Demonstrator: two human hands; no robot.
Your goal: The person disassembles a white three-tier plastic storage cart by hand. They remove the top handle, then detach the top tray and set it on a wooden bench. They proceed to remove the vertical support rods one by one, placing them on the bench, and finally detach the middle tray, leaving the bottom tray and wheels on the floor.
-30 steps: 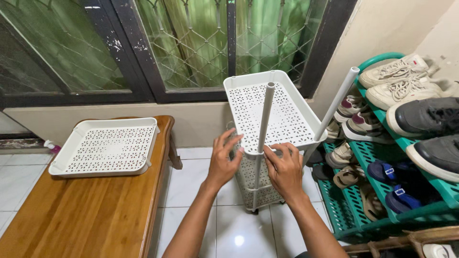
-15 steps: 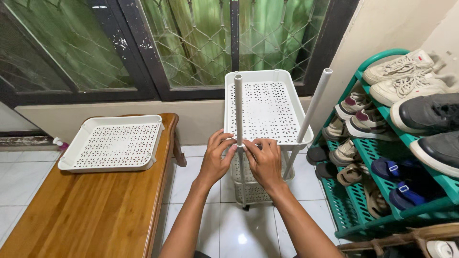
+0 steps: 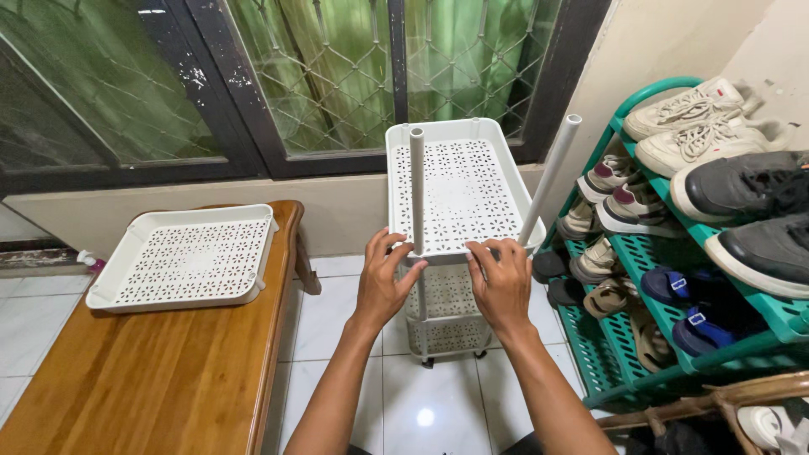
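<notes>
Both hands at the near edge of the top tray (image 3: pixel 459 190) of a white perforated plastic rack standing on glossy white floor tiles (image 3: pixel 341 324) below a dark-framed window with diamond mesh (image 3: pixel 337 76): left hand (image 3: pixel 381 282) with fingers curled loosely around the near-left corner beside the upright white tube (image 3: pixel 416 190), right hand (image 3: pixel 501 282) with fingers bent over the near-right rim, where a second tube (image 3: pixel 549 177) leans outward. Left of the rack, a wooden table (image 3: pixel 160 371) carries a spare perforated tray (image 3: pixel 185 257), lying flat and well apart from the hands. Right of the rack, a green shoe rack (image 3: pixel 716 244) full of sneakers and sandals stands against the cream wall.
</notes>
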